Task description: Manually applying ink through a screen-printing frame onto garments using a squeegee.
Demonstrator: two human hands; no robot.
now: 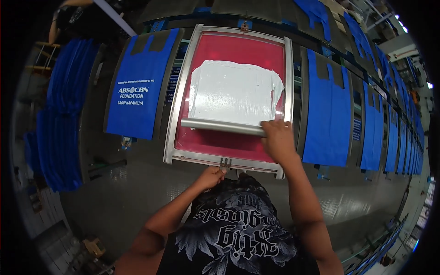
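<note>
A screen-printing frame (pixel 287 73) of silvery metal with red mesh lies in front of me. White ink (pixel 233 87) covers a wide patch of the mesh. My right hand (pixel 279 140) is closed round the right end of a long metal squeegee (pixel 215 126), which lies crosswise at the near edge of the ink. At the middle of the frame's near side, my left hand (pixel 211 178) is closed with its fingertips on a small metal bracket (pixel 225 162). The squeegee's lower edge and what lies under the frame are hidden.
Left of the frame, a blue bag (pixel 137 114) with white print lies on a dark board. More blue bags (pixel 327 114) lie on boards in a row to the right. Stacked blue bags (pixel 59 146) hang at the far left. Part of another person's arm (pixel 53 27) shows top left.
</note>
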